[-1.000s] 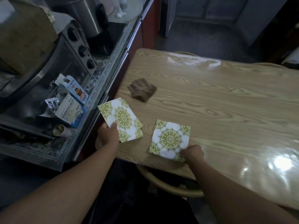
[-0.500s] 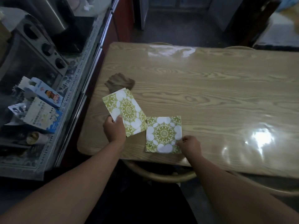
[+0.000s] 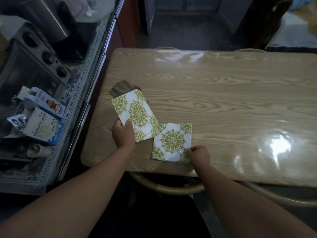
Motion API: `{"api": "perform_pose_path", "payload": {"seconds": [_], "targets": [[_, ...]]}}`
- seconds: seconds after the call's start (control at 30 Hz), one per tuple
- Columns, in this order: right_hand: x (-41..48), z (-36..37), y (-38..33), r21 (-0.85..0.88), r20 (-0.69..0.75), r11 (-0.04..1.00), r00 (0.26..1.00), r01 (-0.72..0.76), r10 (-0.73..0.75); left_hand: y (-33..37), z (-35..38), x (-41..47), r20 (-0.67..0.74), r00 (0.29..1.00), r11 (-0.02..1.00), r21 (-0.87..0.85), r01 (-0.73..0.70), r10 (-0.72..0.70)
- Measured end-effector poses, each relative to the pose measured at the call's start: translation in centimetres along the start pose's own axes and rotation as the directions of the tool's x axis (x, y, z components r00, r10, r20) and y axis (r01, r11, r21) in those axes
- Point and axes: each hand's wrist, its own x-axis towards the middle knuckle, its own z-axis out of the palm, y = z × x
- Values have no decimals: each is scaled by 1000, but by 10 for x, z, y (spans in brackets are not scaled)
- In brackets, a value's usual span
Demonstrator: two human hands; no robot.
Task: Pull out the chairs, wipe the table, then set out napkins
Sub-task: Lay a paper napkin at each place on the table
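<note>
Wooden table [image 3: 223, 100], one brown cloth [image 3: 123, 85], two napkins [image 3: 172, 140]: one pinched by left hand [image 3: 123, 134], one by right hand [image 3: 199, 154].

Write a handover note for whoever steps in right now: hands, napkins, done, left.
Left hand grips a folded napkin above the near left part of the table.
Right hand pinches the corner of a square napkin lying flat by the near edge.
Brown cloth lies beyond them, untouched; wiping looks done.
Left: release the square napkin, place the held one at another seat.
</note>
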Motion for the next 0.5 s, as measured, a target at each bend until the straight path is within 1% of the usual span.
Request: {"api": "perform_pose_path", "payload": {"seconds": [0.27,0.5], "targets": [[-1,-4,-5,-88,12,996,999,31,-30,0,2,-3,19,1000,1000,-1,-17,17],[1,-5,-5,-94,19,995,999,32,-31,2,4,-8,49,998,999,-18,-40,40]]}}
